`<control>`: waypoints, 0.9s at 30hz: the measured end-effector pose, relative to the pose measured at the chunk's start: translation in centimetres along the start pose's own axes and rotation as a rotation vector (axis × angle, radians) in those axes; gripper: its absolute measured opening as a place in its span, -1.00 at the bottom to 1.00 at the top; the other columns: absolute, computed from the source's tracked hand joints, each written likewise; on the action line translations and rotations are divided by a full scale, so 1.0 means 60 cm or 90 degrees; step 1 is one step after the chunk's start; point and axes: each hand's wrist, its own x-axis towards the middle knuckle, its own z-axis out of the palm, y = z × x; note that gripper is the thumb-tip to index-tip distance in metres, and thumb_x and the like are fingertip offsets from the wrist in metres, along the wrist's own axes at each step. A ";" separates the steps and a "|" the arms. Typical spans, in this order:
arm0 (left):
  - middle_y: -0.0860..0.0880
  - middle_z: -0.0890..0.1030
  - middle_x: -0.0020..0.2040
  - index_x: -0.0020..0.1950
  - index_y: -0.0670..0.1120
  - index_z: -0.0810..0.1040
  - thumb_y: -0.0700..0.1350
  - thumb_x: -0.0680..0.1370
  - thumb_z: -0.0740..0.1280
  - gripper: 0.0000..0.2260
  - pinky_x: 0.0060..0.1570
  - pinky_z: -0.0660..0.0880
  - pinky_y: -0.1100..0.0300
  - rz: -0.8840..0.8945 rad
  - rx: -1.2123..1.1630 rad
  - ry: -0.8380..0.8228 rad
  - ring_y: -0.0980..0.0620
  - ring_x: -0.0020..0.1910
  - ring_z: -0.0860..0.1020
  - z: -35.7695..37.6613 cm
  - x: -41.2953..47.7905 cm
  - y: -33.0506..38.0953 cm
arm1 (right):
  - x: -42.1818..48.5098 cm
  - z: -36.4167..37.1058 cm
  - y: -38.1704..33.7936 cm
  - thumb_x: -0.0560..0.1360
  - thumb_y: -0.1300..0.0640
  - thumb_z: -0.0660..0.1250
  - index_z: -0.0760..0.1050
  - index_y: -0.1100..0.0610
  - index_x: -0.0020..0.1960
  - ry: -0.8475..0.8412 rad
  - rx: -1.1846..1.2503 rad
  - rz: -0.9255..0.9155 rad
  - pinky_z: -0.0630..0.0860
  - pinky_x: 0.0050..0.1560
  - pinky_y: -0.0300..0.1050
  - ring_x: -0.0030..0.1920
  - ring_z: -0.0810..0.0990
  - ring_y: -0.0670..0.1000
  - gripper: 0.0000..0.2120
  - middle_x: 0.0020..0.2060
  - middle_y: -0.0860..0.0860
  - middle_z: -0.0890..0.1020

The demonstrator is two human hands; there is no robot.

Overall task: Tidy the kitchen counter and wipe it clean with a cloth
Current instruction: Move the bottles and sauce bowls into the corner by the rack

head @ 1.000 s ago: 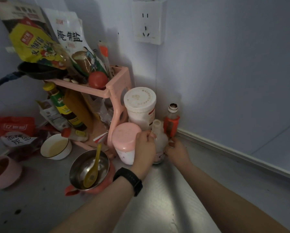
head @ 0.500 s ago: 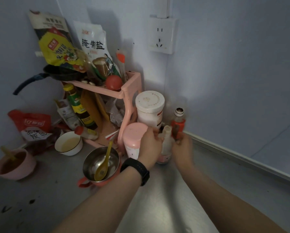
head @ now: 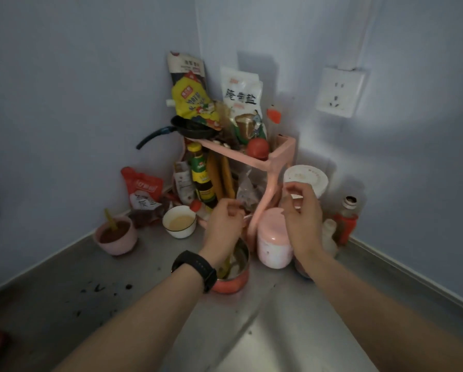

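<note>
The fingers of the left hand are loosely curled in the air and hold nothing; the fingers of the right hand are half spread, thumb and forefinger close together, and whether they pinch anything cannot be told. Both hands hang above the clutter, apart from each other.

The steel kitchen counter fills the lower view and runs into a corner of pale walls. Dark crumbs speckle its left part. No cloth shows.

In the corner stands a pink rack, crowded with seasoning bags, a small black pan and a red-capped jar. A wall socket sits on the right wall.

Just right of the rack stand a white tub, partly behind the right hand, and below it a pink lidded jar. Farther right are a white bottle and a red-labelled bottle.

Under the left wrist, which wears a black watch, sits a steel bowl with a red outside holding a yellow spoon. To the left are a white bowl, a pink bowl and a red pouch.
</note>
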 end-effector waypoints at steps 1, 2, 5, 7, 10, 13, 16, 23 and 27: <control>0.04 0.58 -0.05 0.06 0.05 0.47 -0.19 0.55 0.27 -0.84 0.00 0.58 0.03 -0.008 0.011 0.020 -0.02 -0.01 0.61 -0.032 0.005 -0.013 | -0.005 0.022 -0.011 0.59 0.12 0.22 0.45 -0.02 0.11 -0.020 0.008 -0.005 0.57 0.08 -0.07 0.01 0.56 -0.09 -0.88 0.01 -0.13 0.57; 0.03 0.59 -0.07 0.03 0.07 0.47 -0.20 0.54 0.28 -0.83 0.02 0.58 -0.01 -0.019 0.018 0.036 -0.03 -0.02 0.62 -0.058 0.009 -0.026 | -0.011 0.041 -0.018 0.58 0.14 0.23 0.45 -0.03 0.09 -0.039 0.013 -0.008 0.56 0.04 -0.17 0.00 0.57 -0.09 -0.87 -0.01 -0.15 0.57; -0.05 0.62 -0.03 -0.09 0.14 0.45 -0.17 0.52 0.29 -0.82 0.04 0.58 -0.11 -0.077 0.026 0.068 -0.09 -0.05 0.63 -0.130 0.023 -0.083 | -0.035 0.110 -0.025 0.56 0.20 0.25 0.44 -0.04 0.10 -0.121 0.065 0.007 0.59 -0.03 -0.15 0.02 0.58 -0.06 -0.82 -0.02 -0.11 0.58; -0.11 0.61 0.06 -0.05 0.14 0.46 -0.12 0.52 0.30 -0.86 0.05 0.58 -0.10 -0.105 0.023 0.087 -0.10 -0.01 0.62 -0.165 0.029 -0.114 | -0.054 0.153 -0.024 0.56 0.22 0.26 0.44 -0.02 0.14 -0.179 0.049 0.017 0.56 0.01 -0.22 0.03 0.56 -0.14 -0.79 0.02 -0.08 0.57; -0.06 0.59 -0.05 0.11 -0.02 0.45 -0.20 0.56 0.24 -0.84 -0.07 0.57 0.03 -0.137 -0.004 0.108 -0.02 -0.09 0.60 -0.204 0.042 -0.153 | -0.068 0.218 -0.006 0.53 0.26 0.28 0.43 0.02 0.14 -0.260 -0.003 0.041 0.49 0.07 -0.37 0.01 0.53 -0.24 -0.76 0.04 -0.06 0.55; -0.03 0.54 -0.07 0.14 -0.07 0.43 -0.23 0.55 0.27 -0.82 0.01 0.58 -0.02 -0.183 -0.005 0.095 -0.04 -0.05 0.57 -0.225 0.072 -0.199 | -0.052 0.279 0.027 0.52 0.23 0.27 0.41 -0.05 0.04 -0.322 -0.135 0.025 0.51 0.15 -0.07 0.04 0.55 -0.06 -0.80 0.00 -0.05 0.56; 0.00 0.50 0.01 0.10 -0.01 0.40 -0.19 0.51 0.35 -0.77 0.16 0.52 -0.08 -0.218 0.029 0.072 -0.06 0.08 0.54 -0.235 0.117 -0.240 | -0.010 0.342 0.061 0.47 0.06 0.32 0.49 -0.03 -0.07 -0.346 -0.352 -0.033 0.55 0.01 -0.02 -0.07 0.58 -0.02 -0.95 -0.13 -0.08 0.59; -0.09 0.48 0.21 0.34 -0.14 0.37 -0.21 0.51 0.37 -0.59 0.04 0.36 0.22 -0.227 0.059 0.038 -0.05 0.18 0.48 -0.223 0.221 -0.303 | 0.065 0.439 0.149 0.31 -0.27 0.32 0.51 -0.05 -0.07 -0.416 -0.537 0.009 0.49 -0.21 -0.16 -0.22 0.59 0.02 -0.66 -0.21 -0.07 0.62; -0.15 0.44 0.33 0.37 -0.18 0.35 -0.19 0.54 0.32 -0.59 0.08 0.30 0.22 -0.264 0.034 0.058 -0.11 0.29 0.43 -0.210 0.257 -0.333 | 0.081 0.451 0.125 0.40 -0.23 0.28 0.50 -0.02 0.08 -0.433 -0.583 -0.013 0.53 0.01 0.00 -0.03 0.58 0.15 -0.62 -0.02 0.05 0.62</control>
